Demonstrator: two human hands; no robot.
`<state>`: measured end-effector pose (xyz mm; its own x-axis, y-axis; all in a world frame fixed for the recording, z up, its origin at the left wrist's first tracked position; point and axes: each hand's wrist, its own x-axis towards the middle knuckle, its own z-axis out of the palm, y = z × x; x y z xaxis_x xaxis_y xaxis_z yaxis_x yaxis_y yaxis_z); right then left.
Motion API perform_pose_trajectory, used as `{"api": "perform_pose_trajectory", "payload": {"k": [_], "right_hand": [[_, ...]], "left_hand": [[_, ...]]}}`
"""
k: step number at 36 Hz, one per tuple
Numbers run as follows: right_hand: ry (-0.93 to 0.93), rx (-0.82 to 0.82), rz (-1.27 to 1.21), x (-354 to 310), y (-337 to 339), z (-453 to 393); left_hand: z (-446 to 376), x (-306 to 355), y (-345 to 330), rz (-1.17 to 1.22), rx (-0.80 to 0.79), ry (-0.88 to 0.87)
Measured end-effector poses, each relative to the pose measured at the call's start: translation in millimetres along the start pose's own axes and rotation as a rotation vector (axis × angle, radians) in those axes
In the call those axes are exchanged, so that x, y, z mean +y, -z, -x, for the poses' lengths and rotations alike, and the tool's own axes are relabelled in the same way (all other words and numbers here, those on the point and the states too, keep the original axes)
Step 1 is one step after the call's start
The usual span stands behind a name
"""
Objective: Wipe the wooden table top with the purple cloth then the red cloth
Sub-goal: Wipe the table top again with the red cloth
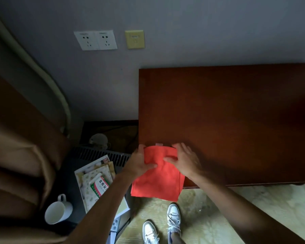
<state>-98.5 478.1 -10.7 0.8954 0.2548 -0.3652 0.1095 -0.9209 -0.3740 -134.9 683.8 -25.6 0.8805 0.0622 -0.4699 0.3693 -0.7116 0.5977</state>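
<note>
Head view, looking down at a room corner. At far left hang heavy brown fabric folds, with a white ceramic mug lying on its side below them on a dark low surface. Beside the mug lies a stack of pale printed papers and a green-and-red printed box, partly covered by the left forearm. Behind these stands a dark slatted grille. On the grey wall above are two white double wall sockets and a yellowed square wall plate. The left hand grips the left edge of the red square cloth, thumb on top and fingers curled under it. The cloth is held at the near left corner of the dark reddish wooden table top, its upper part over the wood and its lower part hanging past the front edge. The right hand pinches a fold of the cloth's upper right part, fingers bent. Below, two white sneakers stand on a pale patterned floor. No purple cloth is visible.
</note>
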Motion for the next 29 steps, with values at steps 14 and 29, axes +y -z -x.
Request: {"api": "perform_pose_trajectory", "payload": {"k": [14, 29], "right_hand": [[-0.070, -0.289, -0.111, -4, 29, 11], [0.561, 0.215, 0.050, 24, 40, 19]], "left_hand": [[-3, 15, 29, -0.063, -0.247, -0.028], [29, 5, 47, -0.357, 0.122, -0.508]]}}
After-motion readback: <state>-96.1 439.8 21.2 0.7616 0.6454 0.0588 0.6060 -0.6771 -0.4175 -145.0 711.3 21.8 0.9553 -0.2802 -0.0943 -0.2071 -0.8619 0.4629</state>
